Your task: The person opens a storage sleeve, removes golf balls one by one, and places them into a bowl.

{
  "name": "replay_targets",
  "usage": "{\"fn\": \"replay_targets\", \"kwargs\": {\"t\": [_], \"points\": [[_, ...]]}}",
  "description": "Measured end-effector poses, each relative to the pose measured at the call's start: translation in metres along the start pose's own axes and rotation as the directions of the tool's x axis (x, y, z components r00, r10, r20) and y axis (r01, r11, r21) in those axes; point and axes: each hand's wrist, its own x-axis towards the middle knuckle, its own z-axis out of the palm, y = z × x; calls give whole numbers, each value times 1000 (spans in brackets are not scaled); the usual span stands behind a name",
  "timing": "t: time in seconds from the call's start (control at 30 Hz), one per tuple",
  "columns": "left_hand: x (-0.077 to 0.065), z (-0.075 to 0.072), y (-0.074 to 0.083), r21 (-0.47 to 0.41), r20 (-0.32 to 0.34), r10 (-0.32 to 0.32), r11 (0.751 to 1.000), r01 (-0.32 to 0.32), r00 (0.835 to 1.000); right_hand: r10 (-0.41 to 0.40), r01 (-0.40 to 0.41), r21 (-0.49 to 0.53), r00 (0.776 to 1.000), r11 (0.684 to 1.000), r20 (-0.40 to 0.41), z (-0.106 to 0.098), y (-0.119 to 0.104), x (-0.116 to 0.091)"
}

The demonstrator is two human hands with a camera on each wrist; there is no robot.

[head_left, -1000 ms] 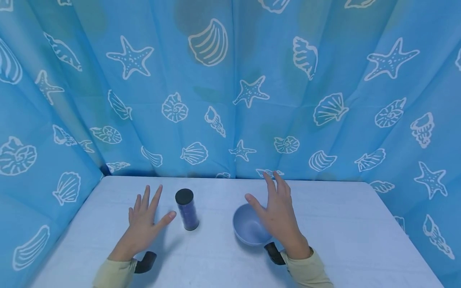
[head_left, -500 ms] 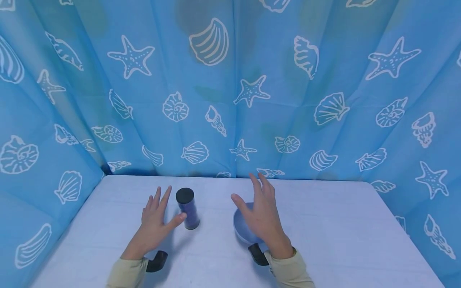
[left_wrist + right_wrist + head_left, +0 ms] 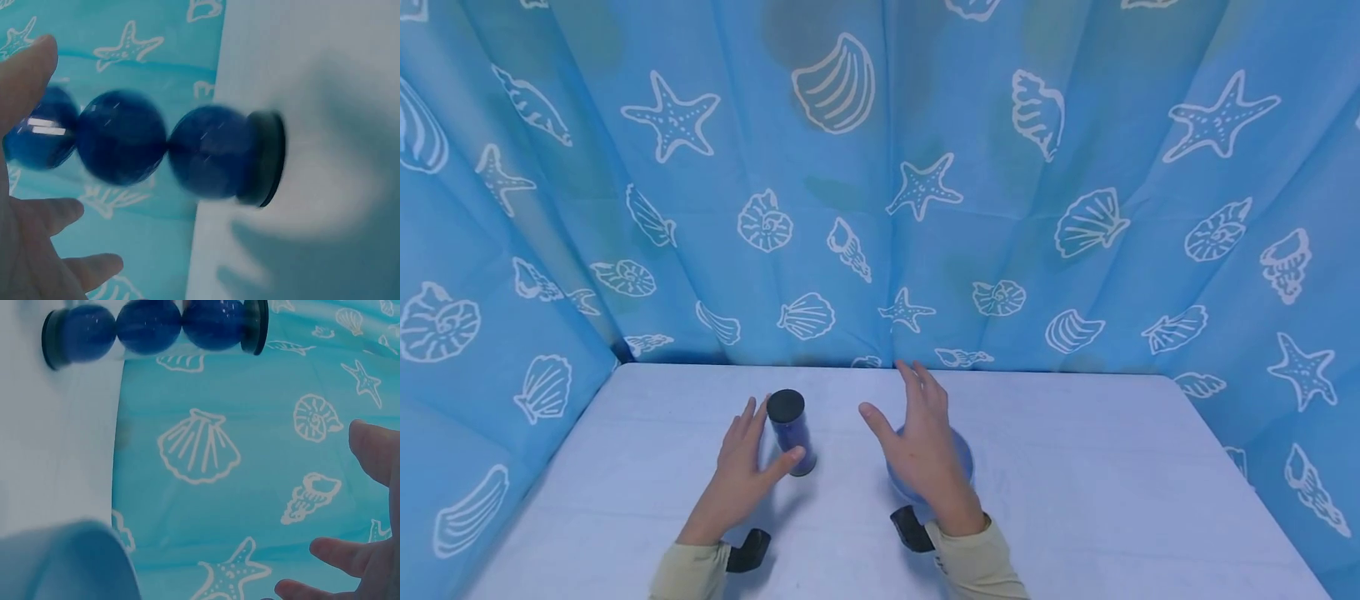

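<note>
A clear tube of blue balls (image 3: 791, 429) with black end caps stands upright on the table, left of centre in the head view. My left hand (image 3: 741, 479) is right beside it, thumb in front of the tube and straight fingers on its left; whether they touch cannot be told. The left wrist view shows three balls in the tube (image 3: 122, 137) between spread thumb and fingers. Over the blue bowl (image 3: 966, 462) hovers my right hand (image 3: 928, 454), fingers extended and holding nothing, hiding much of the bowl. Part of the bowl (image 3: 81, 569) appears low in the right wrist view.
A white-covered table (image 3: 1075, 483) lies beneath everything. Behind it and along both sides hangs a blue curtain (image 3: 970, 242) with white shells and starfish. Each wrist carries a black strap piece (image 3: 748, 550) below a pale sleeve (image 3: 692, 571).
My left hand has moved right, reaching the tube's side. The right hand has shifted left across the bowl. Tube and bowl stay in place.
</note>
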Motion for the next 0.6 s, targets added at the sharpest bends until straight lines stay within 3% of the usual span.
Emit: {"fn": "replay_targets", "kwargs": {"t": [0.23,0.47,0.6], "points": [[2,13,0,-107,-55,66,992,-72,996,30,-29,-7,999,1000,38,11,-4,-2],[2,19,0,-147,-43,-53,988,46,998,16,-16,2,999,1000,51,21,-6,-5],[3,21,0,-189,-69,-43,982,29,997,1,-1,5,998,1000,60,25,-8,-6]]}}
